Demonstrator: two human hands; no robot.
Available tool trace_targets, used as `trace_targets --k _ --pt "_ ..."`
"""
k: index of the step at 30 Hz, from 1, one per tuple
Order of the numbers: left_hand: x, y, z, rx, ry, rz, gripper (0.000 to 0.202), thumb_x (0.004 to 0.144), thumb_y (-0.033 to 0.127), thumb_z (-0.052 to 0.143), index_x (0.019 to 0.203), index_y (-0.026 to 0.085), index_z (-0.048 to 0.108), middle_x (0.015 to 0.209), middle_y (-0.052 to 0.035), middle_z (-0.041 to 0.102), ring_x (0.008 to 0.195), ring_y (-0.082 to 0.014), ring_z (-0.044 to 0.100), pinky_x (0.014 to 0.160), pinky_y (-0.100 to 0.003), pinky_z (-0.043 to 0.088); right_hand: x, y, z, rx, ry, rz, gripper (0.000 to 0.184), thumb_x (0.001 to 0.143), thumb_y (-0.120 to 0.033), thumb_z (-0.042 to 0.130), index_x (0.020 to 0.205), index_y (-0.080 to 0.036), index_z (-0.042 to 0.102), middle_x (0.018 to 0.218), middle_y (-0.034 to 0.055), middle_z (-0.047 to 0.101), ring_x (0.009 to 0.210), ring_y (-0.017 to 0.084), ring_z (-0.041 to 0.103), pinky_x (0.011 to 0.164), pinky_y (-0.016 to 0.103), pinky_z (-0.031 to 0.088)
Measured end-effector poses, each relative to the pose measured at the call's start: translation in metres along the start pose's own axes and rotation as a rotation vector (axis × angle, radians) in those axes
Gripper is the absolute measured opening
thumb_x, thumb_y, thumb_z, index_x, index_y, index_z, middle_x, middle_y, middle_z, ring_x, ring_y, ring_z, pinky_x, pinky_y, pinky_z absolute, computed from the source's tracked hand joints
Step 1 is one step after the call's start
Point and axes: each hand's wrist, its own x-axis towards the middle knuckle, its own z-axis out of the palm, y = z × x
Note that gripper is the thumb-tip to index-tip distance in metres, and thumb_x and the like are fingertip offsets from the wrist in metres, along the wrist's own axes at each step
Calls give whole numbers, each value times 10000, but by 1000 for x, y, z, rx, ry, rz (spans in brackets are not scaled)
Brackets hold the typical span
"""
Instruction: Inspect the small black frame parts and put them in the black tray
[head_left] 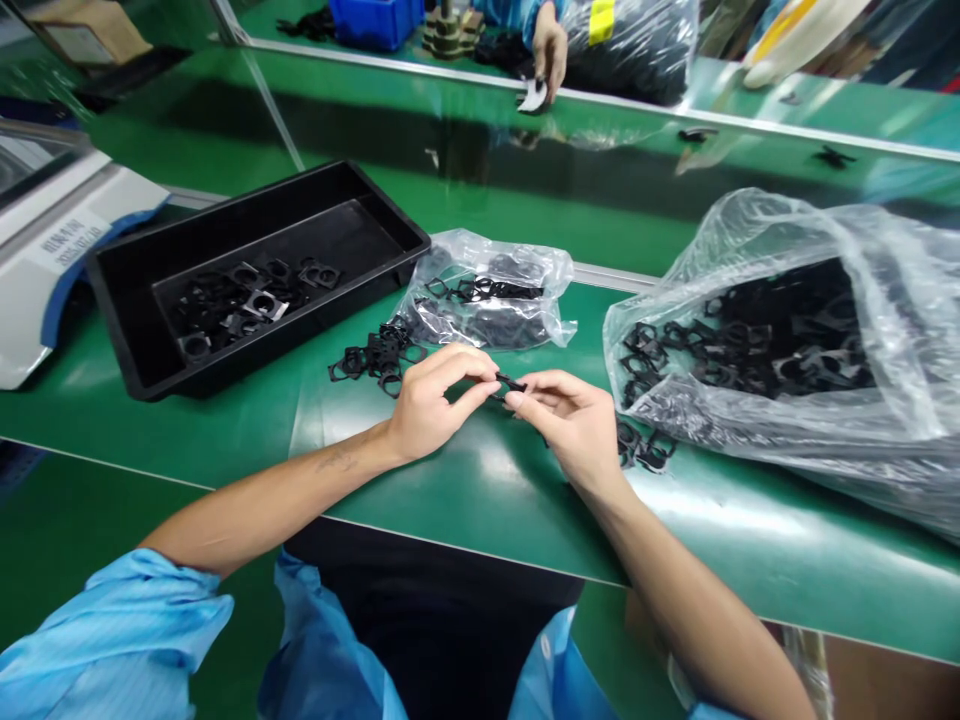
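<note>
My left hand (433, 398) and my right hand (571, 418) meet over the green mat (465, 480), both pinching one small black plastic part (509, 383) between their fingertips. Just beyond my left hand lies a loose heap of black frame-shaped parts (373, 357). A few more black parts (643, 447) lie by my right wrist at the mouth of a big clear bag.
A black tray (135, 310) with several black parts stands at the left. A small clear bag (491, 290) of parts lies behind the hands, a large one (795, 330) at the right. A white machine (52, 230) sits far left. Another person's hand (551, 50) works across the table.
</note>
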Motion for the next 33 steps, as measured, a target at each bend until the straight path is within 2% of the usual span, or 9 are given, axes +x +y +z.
trace_targets --k 3,9,15,24,33 --pt "0 1 1 -12 18 33 55 894 202 696 852 185 664 876 -42 724 861 -158 692 810 -303 572 -1 1 -1 -100 26 -118 278 681 -446 876 759 -211 750 763 15 688 674 147 636 666 283 575" --pt "0 1 1 -90 42 -31 59 896 230 695 884 184 661 898 -49 721 863 -159 697 765 -287 584 -2 0 -4 -211 63 -264 190 778 -419 809 783 -237 756 824 42 713 753 188 661 701 325 592" --pt "1 1 0 -115 31 -58 46 893 207 691 870 180 662 873 -48 714 854 -153 689 793 -293 575 -4 -2 -3 -258 66 -313 119 807 -356 787 801 -241 759 839 43 728 747 188 660 698 329 582" --pt "-1 0 2 -235 21 -225 125 898 286 687 841 179 657 862 -49 699 851 -162 680 775 -292 576 -4 -1 -4 -305 76 -343 97 812 -338 781 793 -244 761 814 34 736 714 183 657 677 328 569" --pt "1 -1 2 -285 14 -251 152 895 328 695 903 181 657 858 -29 690 798 -141 673 767 -274 568 -4 -2 -4 -357 76 -381 68 822 -305 773 803 -242 756 804 33 733 704 179 651 683 327 568"
